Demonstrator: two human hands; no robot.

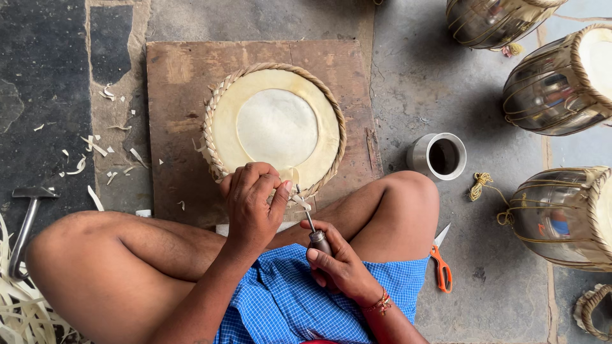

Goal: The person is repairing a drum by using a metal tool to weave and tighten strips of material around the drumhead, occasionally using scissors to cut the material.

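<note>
A round drum head [275, 127] of pale hide with a braided rim lies on a wooden board [178, 76] in front of me. My left hand [252, 204] grips the near edge of the braided rim, fingers curled over it. My right hand [338, 261] holds a small awl [313, 229] with a dark wooden handle, its metal tip pointing up into the rim by my left thumb. A pale strip of hide [298, 200] sticks out at the spot where the tip meets the braid. I sit cross-legged with the board between my knees.
A metal cup [440, 156] stands right of the board. Orange-handled scissors [441, 267] lie by my right knee. Three metal drum bodies [554, 83] with lacing stand at the right. A hammer [25, 223] and hide shavings [95, 153] lie at the left.
</note>
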